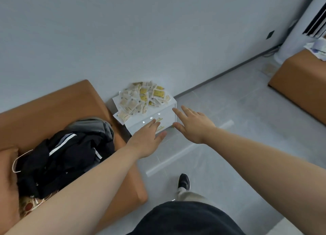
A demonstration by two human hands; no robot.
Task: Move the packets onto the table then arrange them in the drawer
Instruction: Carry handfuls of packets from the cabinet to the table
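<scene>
The tan upholstered couch (58,102) fills the space to the left of my hands, with a heap of dark clothing (67,157) on its seat beside my left forearm. Just past its end, ahead of both hands, stands the low white desk (148,115) against the wall, its drawer front (169,118) facing me and seemingly closed.

The pile of small square packets (142,99) lies on the desk top, beyond my fingertips and slightly to the left. The pile runs diagonally, from a near-left end that overhangs the desk edge to a far-right end by the wall. They are clear-edged sachets with cream or yellow filling, overlapping loosely at all angles, so I judge they will slide and scatter rather than lift as a block.

My left hand (147,141) hovers in front of the drawer face, flat, fingers straight and together, holding nothing. My right hand (192,124) is off the desk's right corner, spread and empty too, fingertips level with the top edge. Each hand is near one end of the pile: left to the overhanging end, right to the far end. Something yellow-green shows on the drawer front at my left fingertips; I cannot tell what it is.
</scene>
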